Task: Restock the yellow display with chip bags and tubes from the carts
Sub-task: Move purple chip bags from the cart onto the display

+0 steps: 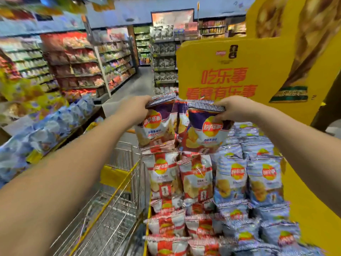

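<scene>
My left hand (135, 109) grips the top edge of a purple chip bag (156, 126), held upright over the top row of the yellow display (230, 71). My right hand (230, 109) grips the top of a second purple chip bag (206, 133) beside it. Between and behind them stands another purple bag. Below them, red chip bags (195, 178) fill the left columns of the display and blue chip bags (249, 178) fill the right columns. A wire cart (118, 191) with yellow trim stands left of the display.
A low stand of blue bags (46, 130) runs along the left. Store shelves (79, 65) full of snacks line the aisle behind. The yellow side panel (313, 209) of the display rises on the right. The grey aisle floor (136, 84) stretches ahead.
</scene>
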Tool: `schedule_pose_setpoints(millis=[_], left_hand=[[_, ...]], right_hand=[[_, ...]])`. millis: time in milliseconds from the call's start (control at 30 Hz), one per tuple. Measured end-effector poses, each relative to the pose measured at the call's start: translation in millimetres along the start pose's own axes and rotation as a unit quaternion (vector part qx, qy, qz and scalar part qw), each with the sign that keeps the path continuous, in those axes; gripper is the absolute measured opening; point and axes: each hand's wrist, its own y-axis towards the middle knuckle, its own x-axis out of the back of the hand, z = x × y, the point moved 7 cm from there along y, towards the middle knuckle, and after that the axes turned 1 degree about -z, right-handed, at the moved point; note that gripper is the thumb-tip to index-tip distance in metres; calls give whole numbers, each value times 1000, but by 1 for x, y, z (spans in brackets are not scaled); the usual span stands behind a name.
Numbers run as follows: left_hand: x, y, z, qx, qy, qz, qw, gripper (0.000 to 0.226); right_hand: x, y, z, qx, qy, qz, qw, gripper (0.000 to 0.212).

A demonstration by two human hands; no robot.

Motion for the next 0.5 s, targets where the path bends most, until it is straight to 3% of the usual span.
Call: schedule_pose_setpoints(millis=[133,233,333,433,500], left_hand=[[-21,48,10,-32,-4,34,999,28],[-43,82,15,-43,-10,61,997,27],[-75,119,26,-49,-22,121,991,45],[-106,148,32,-72,-20,171,982,64],[-130,161,35,-84,-21,211,974,70]], right_hand=[[-2,42,-4,-23,15,22,999,41],[-13,69,-7,-42,-9,56,998,53],[-24,98,-8,-65,-26,92,993,65],[-38,123,-3,-68,-27,132,989,53],[-58,139,-1,-65,-52,162,983,63]])
